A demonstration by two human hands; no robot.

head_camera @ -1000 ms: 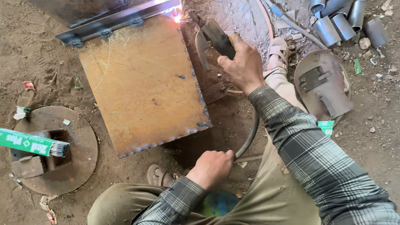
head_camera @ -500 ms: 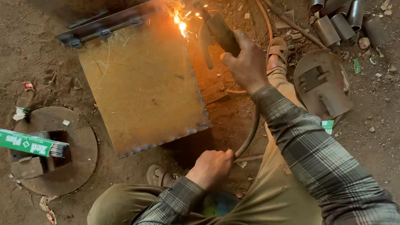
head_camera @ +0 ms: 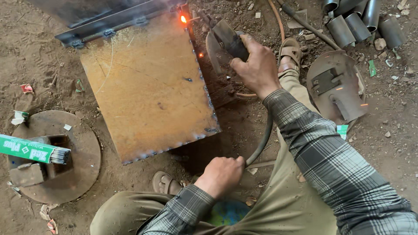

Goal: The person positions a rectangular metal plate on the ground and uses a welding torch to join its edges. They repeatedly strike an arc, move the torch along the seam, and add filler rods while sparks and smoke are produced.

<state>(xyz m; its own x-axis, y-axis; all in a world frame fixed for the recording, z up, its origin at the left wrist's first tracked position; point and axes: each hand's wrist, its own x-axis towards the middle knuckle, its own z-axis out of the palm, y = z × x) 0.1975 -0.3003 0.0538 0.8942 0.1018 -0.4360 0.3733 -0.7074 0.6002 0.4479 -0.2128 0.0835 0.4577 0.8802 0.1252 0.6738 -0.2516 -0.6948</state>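
The right hand (head_camera: 257, 65) is clenched round the electrode holder (head_camera: 230, 40), its rod aimed at the glowing far right corner of the rusty plate (head_camera: 148, 87) on the ground, while the left hand (head_camera: 220, 175), fisted, grips the cable (head_camera: 262, 141), seemingly keeping it off the plate's near corner.

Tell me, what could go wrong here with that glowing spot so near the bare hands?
Sparks from the glowing weld spot could burn the bare right hand gripping the electrode holder. The face shield lies unused on the ground, so eyes may be exposed. The left hand holds the cable, and sandalled feet sit close to hot metal.
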